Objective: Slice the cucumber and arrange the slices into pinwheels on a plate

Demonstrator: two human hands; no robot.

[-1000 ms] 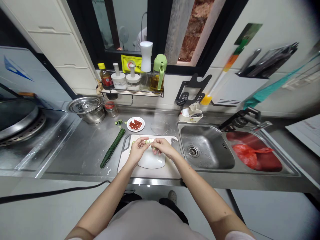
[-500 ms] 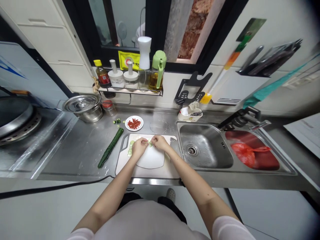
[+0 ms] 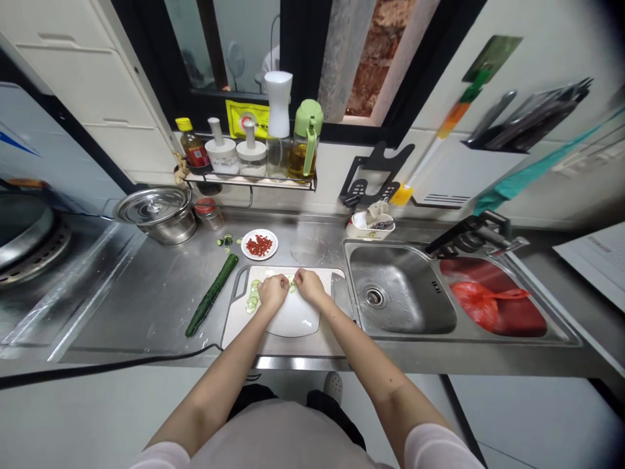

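My left hand (image 3: 274, 291) is closed over the white plate (image 3: 293, 320), its curled fingertips hiding what they may hold. Opposite it, my right hand (image 3: 309, 286) pinches at pale green cucumber slices (image 3: 292, 286) showing between the two hands. The plate, with a rounded front edge, rests on a white cutting board (image 3: 238, 327) with a grey rim. More cucumber slices (image 3: 252, 302) lie on the board, left of my left hand. A wide grey knife blade (image 3: 343, 296) lies at the board's right side. Left of the board is a whole cucumber (image 3: 211, 296).
Behind the board stand a small plate of chopped red pieces (image 3: 259, 245) and cucumber scraps (image 3: 225, 240). A lidded steel pot (image 3: 173, 221) is at back left. The sink (image 3: 400, 286) lies right, with a red bag (image 3: 476, 305) beyond. A seasoning rack (image 3: 254, 180) hangs behind.
The view has shifted slightly. My left hand has turned a little, uncovering more slices at its left. Both hands stay close together over the plate.
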